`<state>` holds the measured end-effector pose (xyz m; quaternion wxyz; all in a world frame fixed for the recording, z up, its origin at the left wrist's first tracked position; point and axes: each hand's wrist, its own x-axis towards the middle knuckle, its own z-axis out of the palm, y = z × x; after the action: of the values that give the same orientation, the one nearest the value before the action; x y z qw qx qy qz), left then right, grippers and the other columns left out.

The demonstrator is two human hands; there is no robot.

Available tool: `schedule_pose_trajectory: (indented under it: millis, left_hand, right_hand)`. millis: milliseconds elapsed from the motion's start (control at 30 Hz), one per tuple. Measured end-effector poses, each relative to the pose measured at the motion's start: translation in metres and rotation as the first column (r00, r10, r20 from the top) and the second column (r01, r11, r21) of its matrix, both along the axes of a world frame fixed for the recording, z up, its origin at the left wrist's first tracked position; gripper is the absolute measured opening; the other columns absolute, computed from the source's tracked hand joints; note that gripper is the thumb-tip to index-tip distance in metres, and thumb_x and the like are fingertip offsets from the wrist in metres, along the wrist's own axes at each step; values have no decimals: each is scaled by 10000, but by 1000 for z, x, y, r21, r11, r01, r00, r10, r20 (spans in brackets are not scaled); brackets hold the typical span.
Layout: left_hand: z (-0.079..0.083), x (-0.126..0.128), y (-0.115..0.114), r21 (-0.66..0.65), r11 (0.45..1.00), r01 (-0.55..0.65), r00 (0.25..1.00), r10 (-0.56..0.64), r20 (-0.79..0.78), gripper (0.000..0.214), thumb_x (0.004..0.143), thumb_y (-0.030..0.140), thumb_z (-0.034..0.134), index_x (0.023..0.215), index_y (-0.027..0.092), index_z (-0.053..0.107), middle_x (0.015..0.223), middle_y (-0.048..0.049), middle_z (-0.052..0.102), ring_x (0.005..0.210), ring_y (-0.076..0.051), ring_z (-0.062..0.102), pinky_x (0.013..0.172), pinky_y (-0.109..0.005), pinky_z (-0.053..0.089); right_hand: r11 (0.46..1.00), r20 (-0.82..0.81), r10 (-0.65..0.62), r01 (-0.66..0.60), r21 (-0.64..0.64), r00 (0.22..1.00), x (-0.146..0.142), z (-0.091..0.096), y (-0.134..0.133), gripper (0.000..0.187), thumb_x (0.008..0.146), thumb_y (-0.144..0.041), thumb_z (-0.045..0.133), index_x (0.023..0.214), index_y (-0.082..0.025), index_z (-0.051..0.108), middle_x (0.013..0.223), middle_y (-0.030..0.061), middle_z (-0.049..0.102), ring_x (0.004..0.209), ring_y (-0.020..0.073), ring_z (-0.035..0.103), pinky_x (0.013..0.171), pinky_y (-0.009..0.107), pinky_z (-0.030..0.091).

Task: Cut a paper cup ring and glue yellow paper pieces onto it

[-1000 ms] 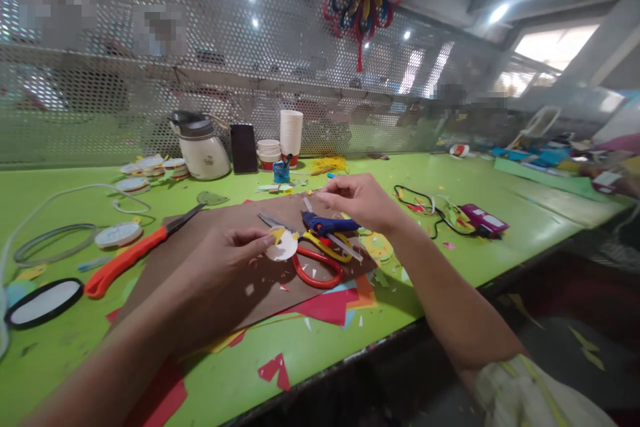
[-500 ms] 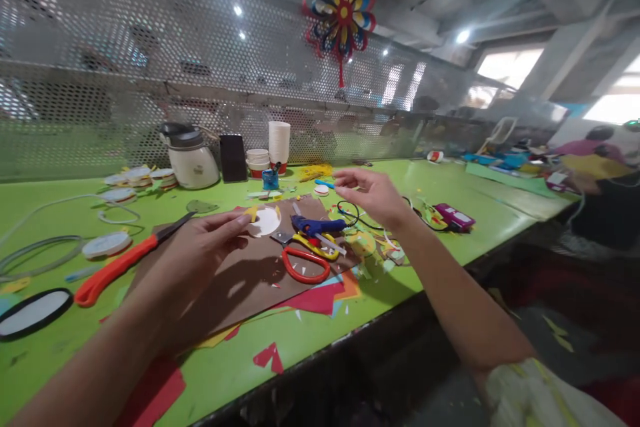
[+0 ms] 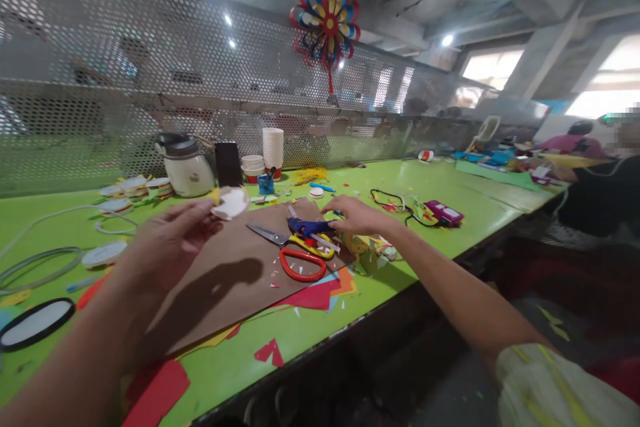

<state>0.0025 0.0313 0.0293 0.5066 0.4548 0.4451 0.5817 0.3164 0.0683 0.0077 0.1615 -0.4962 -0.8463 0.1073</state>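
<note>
My left hand is raised above the brown card sheet and pinches a small white paper disc with a yellow bit on it. My right hand reaches low over the green table, fingers lowered beside the blue glue gun and the paper scraps to its right; what its fingertips touch is hidden. Red-handled scissors and yellow-handled scissors lie on the card just left of that hand.
A white kettle, a dark phone and stacked paper cups stand by the perforated metal wall. Tape rolls and a black-rimmed oval lie left. A black cable and a purple box lie right. Another person sits far right.
My left hand has lifted the white disc up and to the left, off the card. My right hand has dropped from mid-air down to the table beside the glue gun. The view has swung right.
</note>
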Motion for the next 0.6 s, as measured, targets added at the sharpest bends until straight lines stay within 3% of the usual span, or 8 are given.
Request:
schedule_pose_trajectory:
  millis: [100, 200, 400, 600]
  left_hand:
    - [-11, 8, 1, -75, 993, 92, 996, -92, -3, 122, 616, 180, 851, 687, 147, 757, 658, -19, 732, 610, -119, 615, 619, -210, 521]
    - [-21, 10, 4, -102, 985, 137, 990, -140, -28, 185, 538, 218, 902, 657, 150, 777, 676, -47, 743, 590, -123, 611, 551, -197, 502]
    - [-34, 4, 8, -108, 969, 223, 966, -235, -110, 192, 630, 322, 877, 727, 175, 801, 704, -34, 733, 601, -100, 593, 562, -172, 475]
    - [-38, 3, 12, -144, 970, 193, 967, -213, -140, 222, 640, 338, 866, 785, 180, 811, 821, -73, 775, 681, -151, 647, 617, -217, 506]
  right_hand:
    - [997, 118, 74, -69, -44, 990, -11, -12, 10, 250, 899, -230, 676, 1142, -170, 661, 1230, 94, 647, 1148, 262, 594, 985, 491, 472]
    - [991, 192, 116, -100, -91, 974, -21, -24, 20, 238, 953, -310, 620, 1144, -170, 640, 1190, 81, 647, 1026, 228, 644, 881, 444, 541]
    - [981, 230, 162, -132, -143, 960, -28, -32, 32, 244, 956, -315, 617, 1143, -159, 633, 1134, 73, 659, 946, 207, 661, 811, 405, 566]
    - [992, 109, 111, -103, -79, 988, -30, -37, 36, 251, 946, -314, 628, 1145, -161, 633, 1184, 82, 642, 1020, 231, 641, 868, 442, 543]
